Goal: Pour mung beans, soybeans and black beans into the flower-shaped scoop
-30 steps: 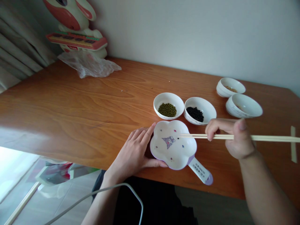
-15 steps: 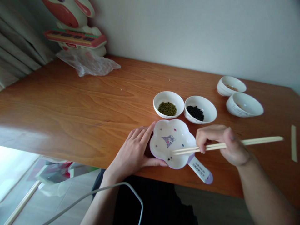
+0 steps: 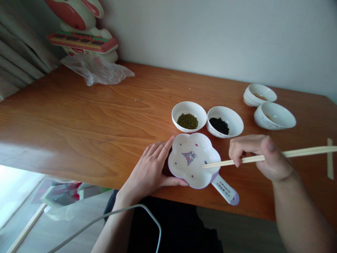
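Note:
A white, flower-shaped dish [image 3: 193, 146] with a lilac rim and a labelled handle sits at the table's front edge. My left hand [image 3: 155, 167] holds its left side, thumb at the near rim and fingers along the far left. In my right hand [image 3: 259, 151] is a pair of pale wooden chopsticks [image 3: 250, 159], tips close together over the dish's right half. Whether anything is between the tips, I cannot tell. Behind the dish stand a white bowl [image 3: 189, 106] of green beans [image 3: 187, 121] and a white bowl [image 3: 235, 121] of black beans [image 3: 219, 125].
At the back right, one white bowl [image 3: 247, 95] has tan grains in it, and another bowl [image 3: 283, 117] has a little in the bottom. A pale strip [image 3: 330, 160] lies far right. A clear plastic bag [image 3: 100, 72] lies before a rabbit toy with keyboard [image 3: 81, 40].
The chopsticks have moved right and slightly up with my right hand. The small black bean near the dish's front rim no longer shows there. My left hand has stayed on the dish.

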`<state>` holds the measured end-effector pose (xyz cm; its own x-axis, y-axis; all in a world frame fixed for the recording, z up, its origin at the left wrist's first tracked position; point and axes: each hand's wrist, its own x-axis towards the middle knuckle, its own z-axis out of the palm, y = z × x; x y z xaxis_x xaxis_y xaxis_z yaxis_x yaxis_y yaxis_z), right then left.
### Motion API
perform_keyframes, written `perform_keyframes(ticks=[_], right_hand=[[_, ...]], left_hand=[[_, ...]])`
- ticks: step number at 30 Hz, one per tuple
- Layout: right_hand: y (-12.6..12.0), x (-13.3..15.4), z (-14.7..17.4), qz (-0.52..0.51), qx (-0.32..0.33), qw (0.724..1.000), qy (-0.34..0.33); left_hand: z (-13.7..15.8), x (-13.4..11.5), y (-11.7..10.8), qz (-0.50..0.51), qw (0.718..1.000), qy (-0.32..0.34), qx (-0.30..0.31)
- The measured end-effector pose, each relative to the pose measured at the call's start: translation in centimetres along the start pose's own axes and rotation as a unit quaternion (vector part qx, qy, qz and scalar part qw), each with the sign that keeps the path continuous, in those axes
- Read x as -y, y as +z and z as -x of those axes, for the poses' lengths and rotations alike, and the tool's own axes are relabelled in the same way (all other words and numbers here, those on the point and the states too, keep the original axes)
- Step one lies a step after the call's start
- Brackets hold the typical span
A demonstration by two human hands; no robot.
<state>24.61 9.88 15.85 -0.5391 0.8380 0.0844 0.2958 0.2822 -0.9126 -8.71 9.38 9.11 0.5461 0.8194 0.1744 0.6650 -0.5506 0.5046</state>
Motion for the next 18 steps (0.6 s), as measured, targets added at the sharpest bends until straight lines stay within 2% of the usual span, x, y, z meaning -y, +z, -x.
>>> perform_keyframes(ticks=[8, 13, 18], right_hand=[[-0.71, 0.23, 0.35, 0.018, -0.028, 0.999, -0.008], [-0.77, 0.74, 0.23, -0.002, -0.078, 0.996, -0.034], [-0.16, 0.78, 0.03, 0.022, -0.065, 0.997, -0.036]], left_hand=[[-0.06, -0.04, -0.17, 0.006, 1.000, 0.009, -0.003], [-0.09, -0.12, -0.11, 0.008, 1.000, 0.008, -0.004], [-0.08, 0.00, -0.01, 0.004, 1.000, -0.001, 0.002]])
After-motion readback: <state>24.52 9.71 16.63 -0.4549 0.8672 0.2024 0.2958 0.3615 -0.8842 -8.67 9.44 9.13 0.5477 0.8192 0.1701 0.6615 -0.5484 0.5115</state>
